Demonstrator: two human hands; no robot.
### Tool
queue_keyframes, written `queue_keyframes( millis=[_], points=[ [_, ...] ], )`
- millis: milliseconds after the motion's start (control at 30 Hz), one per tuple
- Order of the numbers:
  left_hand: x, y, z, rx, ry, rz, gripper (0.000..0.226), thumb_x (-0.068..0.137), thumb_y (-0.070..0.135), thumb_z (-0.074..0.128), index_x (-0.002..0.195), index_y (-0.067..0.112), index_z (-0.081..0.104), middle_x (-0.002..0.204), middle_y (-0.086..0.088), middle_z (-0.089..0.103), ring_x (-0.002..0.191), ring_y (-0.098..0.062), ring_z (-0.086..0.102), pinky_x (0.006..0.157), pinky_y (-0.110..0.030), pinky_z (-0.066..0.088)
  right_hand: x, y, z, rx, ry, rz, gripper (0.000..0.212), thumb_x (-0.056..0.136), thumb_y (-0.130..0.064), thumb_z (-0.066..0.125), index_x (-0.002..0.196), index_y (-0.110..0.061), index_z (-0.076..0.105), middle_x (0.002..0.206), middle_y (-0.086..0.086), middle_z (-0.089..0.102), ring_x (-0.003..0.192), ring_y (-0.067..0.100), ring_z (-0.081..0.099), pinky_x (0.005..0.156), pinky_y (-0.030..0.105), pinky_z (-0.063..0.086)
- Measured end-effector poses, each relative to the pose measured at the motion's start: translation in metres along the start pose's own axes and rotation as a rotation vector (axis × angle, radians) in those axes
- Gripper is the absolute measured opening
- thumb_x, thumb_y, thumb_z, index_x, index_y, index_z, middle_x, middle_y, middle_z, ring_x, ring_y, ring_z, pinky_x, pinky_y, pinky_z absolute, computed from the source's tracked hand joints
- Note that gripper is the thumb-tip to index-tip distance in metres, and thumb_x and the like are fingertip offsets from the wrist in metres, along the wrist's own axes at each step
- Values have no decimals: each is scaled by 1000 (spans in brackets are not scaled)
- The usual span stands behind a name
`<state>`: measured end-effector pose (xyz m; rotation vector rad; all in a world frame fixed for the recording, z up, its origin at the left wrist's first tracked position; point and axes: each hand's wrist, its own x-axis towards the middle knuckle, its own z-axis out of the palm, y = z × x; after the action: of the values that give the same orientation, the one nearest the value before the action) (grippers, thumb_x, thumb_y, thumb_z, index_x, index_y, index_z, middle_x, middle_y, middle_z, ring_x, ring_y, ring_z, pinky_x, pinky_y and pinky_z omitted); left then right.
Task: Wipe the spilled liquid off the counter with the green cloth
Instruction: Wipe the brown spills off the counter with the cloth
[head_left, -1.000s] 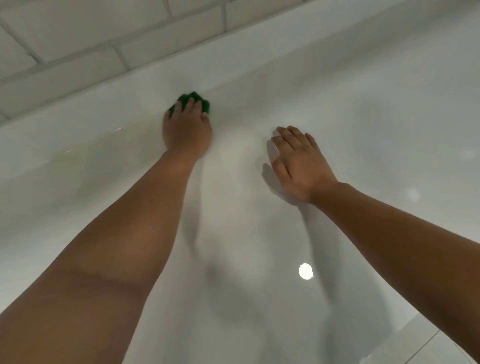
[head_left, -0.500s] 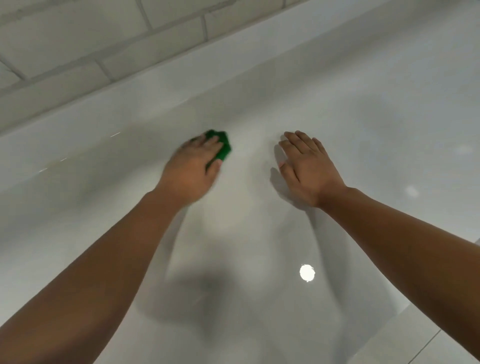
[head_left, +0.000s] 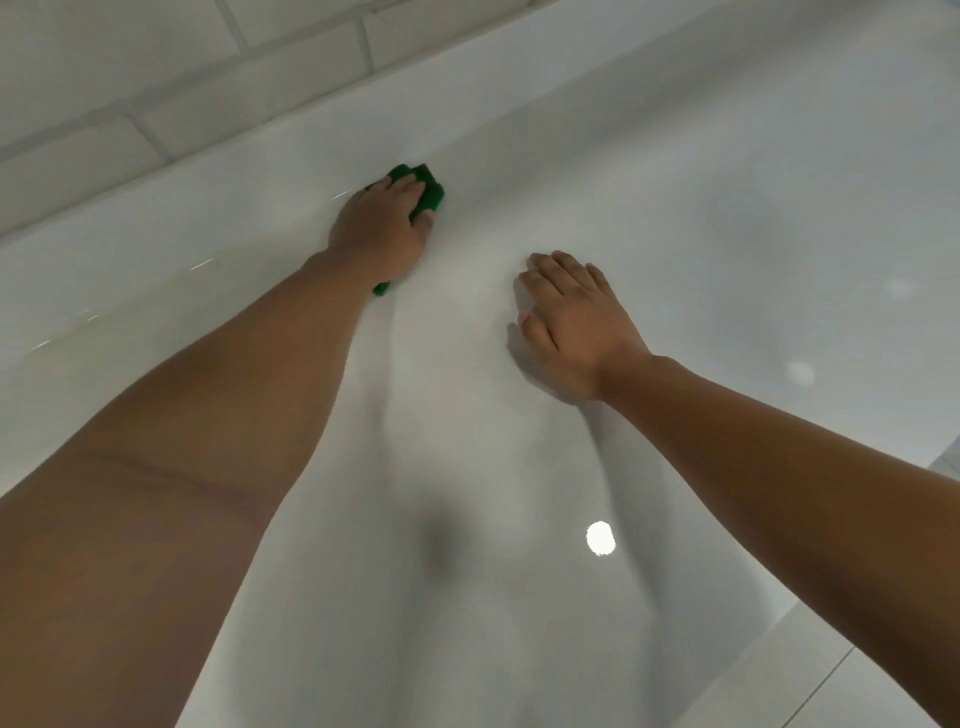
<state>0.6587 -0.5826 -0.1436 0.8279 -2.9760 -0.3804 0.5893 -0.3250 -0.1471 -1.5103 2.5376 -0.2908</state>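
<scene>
My left hand (head_left: 382, 234) presses a bunched green cloth (head_left: 428, 189) down on the glossy white counter (head_left: 675, 208), close to the back upstand. Its fingers curl over the cloth, which peeks out past the fingertips and again under the wrist. To the right and nearer me, my right hand (head_left: 571, 319) lies flat on the counter with fingers straight, holding nothing. No distinct puddle shows on the shiny surface; a few thin bright streaks (head_left: 201, 264) glint left of the cloth.
A white upstand (head_left: 208, 171) runs along the back of the counter, with grey tiled wall (head_left: 130, 62) above it. The counter's front edge and floor tiles (head_left: 831, 675) show at the bottom right. A ceiling light reflects as a bright spot (head_left: 601, 538).
My left hand first drew the cloth toward me and rightward, then pushed it back out toward the upstand. My right hand stayed flat in about the same spot.
</scene>
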Motion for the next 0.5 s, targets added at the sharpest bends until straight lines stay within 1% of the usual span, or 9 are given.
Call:
queue_keyframes(
  millis=[67, 167, 267, 333, 400, 500],
  points=[
    [-17, -19, -4, -12, 35, -69, 54, 104, 35, 33, 152, 10, 32, 159, -7, 30, 147, -25, 24, 121, -36, 16, 8, -4, 1, 6, -3, -7, 76, 88, -50, 12, 148, -10, 38, 160, 10, 28, 150, 28, 17, 121, 48, 14],
    [-50, -51, -8, 5, 103, -192, 53, 103, 32, 34, 150, 8, 35, 157, -11, 33, 145, -28, 28, 120, -38, 20, 16, -10, 2, -6, -8, -19, 77, 89, -50, 10, 148, -10, 38, 159, 10, 29, 149, 29, 18, 121, 48, 14],
    [-57, -58, -6, 31, 109, -248, 53, 102, 31, 35, 149, 6, 36, 156, -13, 35, 145, -30, 29, 119, -40, 21, 22, -11, 0, 4, -16, -10, 80, 87, -52, 7, 148, -9, 36, 159, 10, 29, 149, 29, 17, 121, 48, 13],
    [-44, -48, -3, 33, 123, -229, 52, 101, 29, 37, 147, 4, 39, 155, -14, 37, 144, -31, 30, 118, -40, 22, 25, -12, 0, 7, -17, -11, 81, 86, -52, 6, 149, -9, 35, 160, 10, 29, 149, 29, 17, 121, 48, 13],
    [-25, -33, 1, 40, 126, -151, 52, 101, 29, 38, 147, 4, 39, 155, -14, 37, 143, -31, 31, 118, -39, 22, 27, -14, 1, 4, -17, -19, 80, 87, -51, 8, 149, -10, 35, 160, 10, 28, 149, 29, 17, 121, 48, 14],
    [2, -12, 4, 40, 61, -34, 52, 103, 31, 35, 150, 7, 36, 158, -10, 32, 146, -28, 27, 119, -39, 19, 28, -19, 3, -4, -14, -24, 77, 88, -50, 11, 149, -10, 36, 160, 9, 29, 149, 28, 18, 121, 48, 14]
  ],
)
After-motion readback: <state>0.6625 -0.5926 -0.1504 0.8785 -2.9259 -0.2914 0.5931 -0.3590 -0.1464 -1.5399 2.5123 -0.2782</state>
